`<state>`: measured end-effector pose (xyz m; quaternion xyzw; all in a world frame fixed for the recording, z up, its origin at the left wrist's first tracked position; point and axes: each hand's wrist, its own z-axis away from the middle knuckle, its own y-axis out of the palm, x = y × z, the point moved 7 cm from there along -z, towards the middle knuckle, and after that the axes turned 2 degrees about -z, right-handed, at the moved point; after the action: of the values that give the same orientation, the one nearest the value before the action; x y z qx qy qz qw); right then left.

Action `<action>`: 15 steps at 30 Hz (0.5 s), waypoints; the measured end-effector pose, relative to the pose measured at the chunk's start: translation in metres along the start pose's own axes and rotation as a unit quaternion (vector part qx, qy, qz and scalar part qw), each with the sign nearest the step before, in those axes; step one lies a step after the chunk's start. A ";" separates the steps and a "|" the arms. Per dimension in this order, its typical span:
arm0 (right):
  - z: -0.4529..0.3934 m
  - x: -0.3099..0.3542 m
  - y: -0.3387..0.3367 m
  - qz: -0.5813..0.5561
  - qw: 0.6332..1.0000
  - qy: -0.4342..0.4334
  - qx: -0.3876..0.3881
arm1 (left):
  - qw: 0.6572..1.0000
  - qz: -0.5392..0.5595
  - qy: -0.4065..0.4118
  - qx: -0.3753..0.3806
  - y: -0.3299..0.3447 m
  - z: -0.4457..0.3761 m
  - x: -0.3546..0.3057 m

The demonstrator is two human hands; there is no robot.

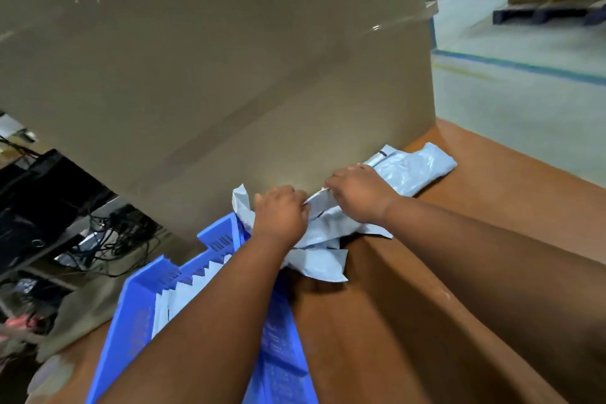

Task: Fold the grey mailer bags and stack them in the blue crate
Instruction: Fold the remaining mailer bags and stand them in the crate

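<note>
Blue slotted plastic crate point(131, 321) at 7 o'clock on the brown wooden table point(492, 174) holds folded grey bags on edge. Left hand point(280, 213), fingers curled, grips the crumpled grey plastic mailer bag point(323, 229); its long axis runs 8 to 2 o'clock. Right hand point(355, 193) pinches its upper edge. A rolled grey mailer bundle point(413, 170) lies at 2 o'clock, just beside the right hand.

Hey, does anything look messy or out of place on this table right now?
Yes. The grey mailer bags under both hands are a crumpled heap hanging over the rim of the blue crate, unlike the neat upright row of folded bags inside it. Another bag lies apart, against the cardboard.
</note>
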<state>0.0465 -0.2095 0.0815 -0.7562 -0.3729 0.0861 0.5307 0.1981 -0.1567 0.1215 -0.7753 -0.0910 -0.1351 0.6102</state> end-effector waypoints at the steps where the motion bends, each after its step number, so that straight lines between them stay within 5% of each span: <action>1: 0.005 -0.006 -0.013 -0.014 1.000 0.000 -0.009 | 0.999 0.044 0.007 0.001 -0.008 -0.002 -0.005; 9: 0.094 -0.069 -0.074 -0.019 0.994 0.023 0.108 | 0.913 0.347 0.025 0.213 -0.017 0.025 -0.091; 15: 0.211 -0.111 -0.052 -0.025 0.964 0.028 0.262 | 0.894 0.345 0.036 0.282 0.032 0.099 -0.194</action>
<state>-0.1677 -0.1183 0.0078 -0.5835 -0.3412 0.1465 0.7222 0.0334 -0.0631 0.0084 -0.5477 0.1697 0.0875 0.8146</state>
